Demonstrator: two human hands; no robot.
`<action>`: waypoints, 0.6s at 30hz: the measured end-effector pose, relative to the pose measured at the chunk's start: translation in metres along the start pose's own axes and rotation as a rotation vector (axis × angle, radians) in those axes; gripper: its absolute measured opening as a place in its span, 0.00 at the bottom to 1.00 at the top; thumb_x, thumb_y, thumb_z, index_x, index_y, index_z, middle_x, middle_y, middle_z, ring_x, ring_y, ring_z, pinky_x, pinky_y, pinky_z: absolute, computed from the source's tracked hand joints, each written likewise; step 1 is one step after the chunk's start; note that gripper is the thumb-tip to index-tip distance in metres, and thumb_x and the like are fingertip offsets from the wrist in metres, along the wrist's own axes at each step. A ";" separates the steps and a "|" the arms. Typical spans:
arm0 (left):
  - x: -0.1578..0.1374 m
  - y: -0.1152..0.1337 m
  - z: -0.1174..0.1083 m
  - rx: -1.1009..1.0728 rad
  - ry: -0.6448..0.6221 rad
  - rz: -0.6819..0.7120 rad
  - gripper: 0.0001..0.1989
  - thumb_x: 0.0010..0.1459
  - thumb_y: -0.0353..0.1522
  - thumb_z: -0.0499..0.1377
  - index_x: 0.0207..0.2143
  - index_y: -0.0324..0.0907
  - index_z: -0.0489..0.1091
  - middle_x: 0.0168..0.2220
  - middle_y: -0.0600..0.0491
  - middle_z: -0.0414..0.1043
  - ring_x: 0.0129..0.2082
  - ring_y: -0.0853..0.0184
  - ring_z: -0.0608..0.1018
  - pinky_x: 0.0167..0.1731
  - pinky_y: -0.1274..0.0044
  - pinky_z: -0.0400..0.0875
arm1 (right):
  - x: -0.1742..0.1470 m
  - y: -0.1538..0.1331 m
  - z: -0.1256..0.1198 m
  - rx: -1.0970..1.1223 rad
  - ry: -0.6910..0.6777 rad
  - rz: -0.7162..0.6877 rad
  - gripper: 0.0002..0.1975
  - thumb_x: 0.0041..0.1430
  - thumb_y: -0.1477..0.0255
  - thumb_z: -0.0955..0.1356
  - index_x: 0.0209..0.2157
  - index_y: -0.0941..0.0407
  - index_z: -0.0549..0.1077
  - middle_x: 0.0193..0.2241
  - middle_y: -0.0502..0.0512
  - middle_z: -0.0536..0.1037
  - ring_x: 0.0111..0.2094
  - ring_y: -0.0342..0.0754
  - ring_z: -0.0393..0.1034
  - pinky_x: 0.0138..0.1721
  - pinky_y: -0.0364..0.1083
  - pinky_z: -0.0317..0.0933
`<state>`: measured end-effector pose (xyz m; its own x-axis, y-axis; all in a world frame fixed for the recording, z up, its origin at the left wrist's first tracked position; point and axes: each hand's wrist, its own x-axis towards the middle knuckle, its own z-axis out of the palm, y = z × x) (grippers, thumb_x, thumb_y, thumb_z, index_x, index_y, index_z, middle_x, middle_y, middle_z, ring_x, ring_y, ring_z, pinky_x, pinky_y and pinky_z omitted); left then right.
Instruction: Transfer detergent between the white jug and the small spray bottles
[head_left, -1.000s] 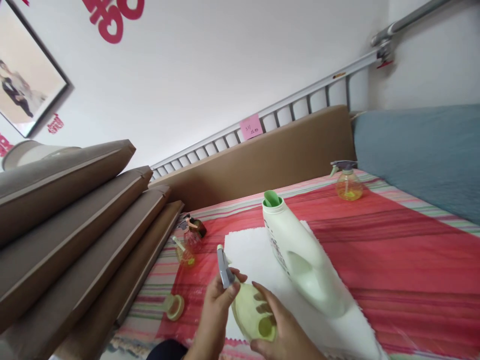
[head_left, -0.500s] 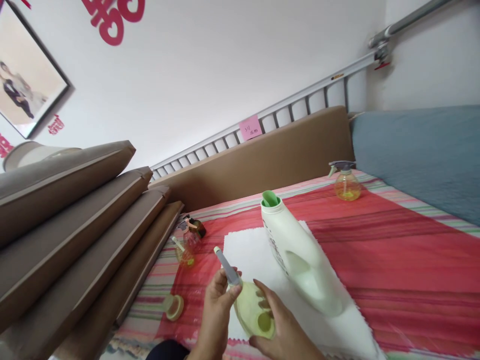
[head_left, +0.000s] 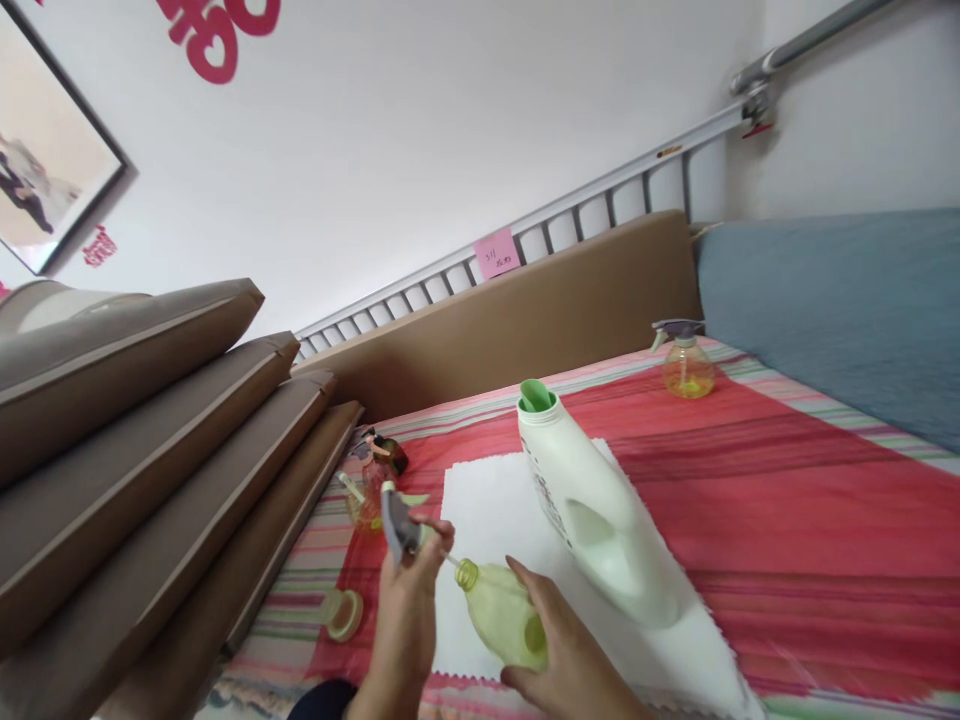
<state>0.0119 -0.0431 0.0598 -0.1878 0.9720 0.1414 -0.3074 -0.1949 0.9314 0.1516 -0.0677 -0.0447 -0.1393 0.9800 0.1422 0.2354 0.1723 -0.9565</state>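
Note:
Gripped in my left hand [head_left: 416, 580] is a grey trigger spray head [head_left: 401, 525], off the bottle neck, its thin tube still reaching toward the opening. My right hand [head_left: 559, 640] holds a yellow-green translucent bottle [head_left: 506, 610], tilted with its mouth toward the spray head. Just beyond, a large pale-green jug [head_left: 600, 500] stands uncapped on a white cloth [head_left: 480, 500], a green spout showing in its mouth. To the left of my hands lies a pale-yellow cap [head_left: 343, 613].
A spray bottle with yellow liquid [head_left: 688, 375] stands at the far right. Several small bottles cluster left, among them a dark brown one [head_left: 390, 455]. Stacked brown cushions [head_left: 150, 470] rise along the left side. A brown headboard [head_left: 510, 320] and radiator [head_left: 630, 195] line the back.
The spray head was seated on the bottle's neck; now my left hand has pulled it up and left, away from the neck. My right hand keeps hold of the bottle.

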 end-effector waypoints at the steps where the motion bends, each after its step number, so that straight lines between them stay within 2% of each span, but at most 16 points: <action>1: 0.003 0.008 -0.001 -0.051 0.016 0.033 0.14 0.43 0.31 0.66 0.35 0.44 0.70 0.33 0.56 0.70 0.37 0.67 0.74 0.44 0.70 0.66 | 0.001 0.003 0.000 -0.006 0.002 -0.007 0.45 0.36 0.79 0.67 0.59 0.57 0.52 0.54 0.59 0.62 0.55 0.52 0.57 0.53 0.47 0.53; 6: 0.020 0.041 -0.019 -0.110 0.121 0.165 0.10 0.43 0.30 0.66 0.28 0.43 0.68 0.27 0.59 0.67 0.25 0.74 0.71 0.32 0.77 0.70 | 0.004 0.011 0.000 0.048 0.030 0.032 0.43 0.37 0.78 0.66 0.59 0.55 0.52 0.54 0.58 0.63 0.53 0.53 0.59 0.53 0.49 0.54; 8: 0.026 0.045 -0.031 -0.056 0.183 0.252 0.09 0.43 0.32 0.66 0.24 0.42 0.67 0.22 0.60 0.66 0.22 0.75 0.69 0.27 0.81 0.68 | 0.005 0.011 -0.001 0.095 0.048 0.077 0.43 0.37 0.77 0.67 0.59 0.56 0.52 0.55 0.60 0.62 0.52 0.54 0.61 0.52 0.50 0.55; 10: 0.027 0.042 -0.040 0.039 0.209 0.269 0.10 0.43 0.34 0.66 0.22 0.41 0.67 0.20 0.60 0.65 0.20 0.76 0.68 0.24 0.82 0.65 | 0.006 0.010 -0.002 0.162 0.056 0.121 0.44 0.37 0.76 0.67 0.59 0.57 0.51 0.56 0.62 0.62 0.53 0.56 0.60 0.53 0.51 0.55; 12: 0.023 0.028 -0.044 0.140 0.194 0.156 0.10 0.45 0.36 0.66 0.24 0.40 0.69 0.20 0.59 0.67 0.20 0.75 0.68 0.23 0.82 0.64 | 0.007 0.011 -0.003 0.233 0.052 0.129 0.45 0.37 0.75 0.68 0.59 0.57 0.50 0.57 0.62 0.60 0.55 0.56 0.58 0.54 0.51 0.54; 14: 0.013 0.008 -0.042 0.222 0.162 -0.027 0.12 0.46 0.39 0.65 0.29 0.40 0.72 0.23 0.56 0.71 0.23 0.72 0.72 0.25 0.80 0.66 | 0.008 0.013 0.000 0.278 0.050 0.104 0.45 0.37 0.76 0.68 0.59 0.54 0.49 0.59 0.60 0.59 0.57 0.55 0.56 0.55 0.51 0.53; 16: 0.003 -0.013 -0.035 0.275 0.098 -0.166 0.16 0.47 0.41 0.64 0.34 0.39 0.73 0.31 0.50 0.75 0.32 0.65 0.76 0.31 0.76 0.68 | 0.012 0.018 0.005 0.282 0.066 0.062 0.45 0.37 0.78 0.67 0.59 0.53 0.49 0.58 0.58 0.60 0.58 0.53 0.55 0.56 0.50 0.52; 18: -0.005 -0.030 -0.027 0.257 0.020 -0.209 0.19 0.47 0.41 0.64 0.39 0.39 0.73 0.40 0.45 0.75 0.43 0.58 0.75 0.40 0.72 0.68 | 0.019 0.023 0.011 0.260 0.096 0.010 0.46 0.37 0.79 0.68 0.59 0.53 0.48 0.57 0.59 0.61 0.58 0.52 0.55 0.57 0.50 0.51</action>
<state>-0.0029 -0.0452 0.0223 -0.1646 0.9841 -0.0659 -0.0964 0.0505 0.9941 0.1432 -0.0458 -0.0667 -0.0435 0.9886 0.1440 -0.0202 0.1432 -0.9895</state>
